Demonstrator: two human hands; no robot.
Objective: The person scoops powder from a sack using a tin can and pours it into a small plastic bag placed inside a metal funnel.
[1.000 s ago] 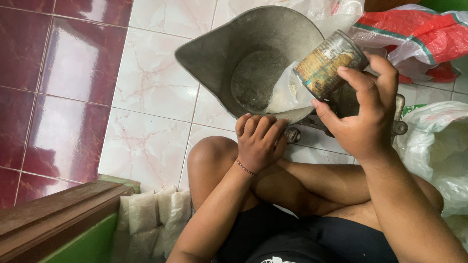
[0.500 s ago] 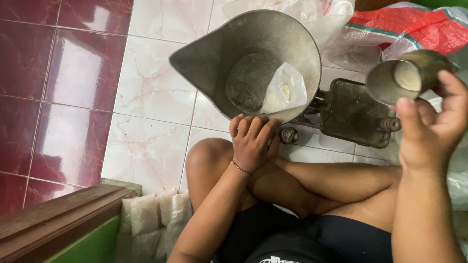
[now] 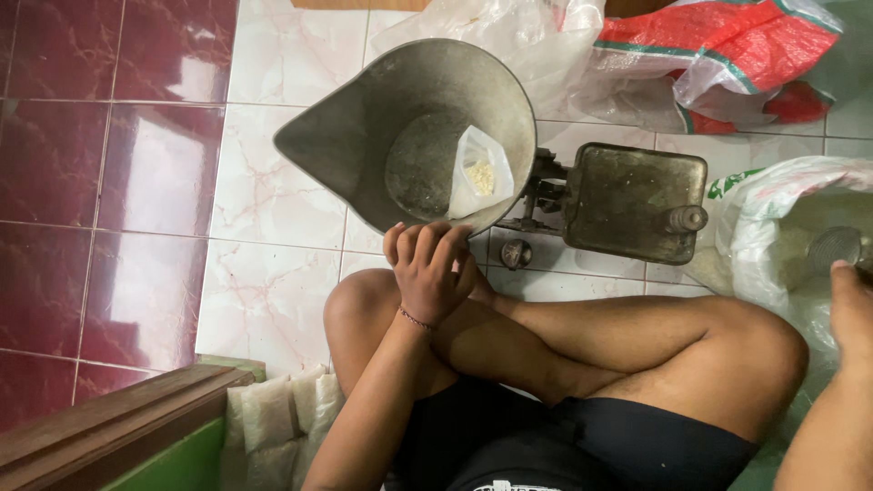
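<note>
We sit cross-legged on the tiled floor [image 3: 273, 200], our left hand [image 3: 427, 273] curled loosely at the rim of the metal scale pan [image 3: 364, 145], gripping nothing. A small plastic bag [image 3: 479, 173] of grain lies inside the pan. Our right hand [image 3: 850, 314] reaches into the white sack [image 3: 764, 227]; we cannot tell its grip.

Thin bracelet [image 3: 416, 319] (left wrist), blk shorts [image 3: 582, 445]

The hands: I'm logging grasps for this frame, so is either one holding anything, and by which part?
Left hand rests curled on the knee, holding nothing visible. Right hand is cut off at the sack by the frame edge; cannot tell.
</note>
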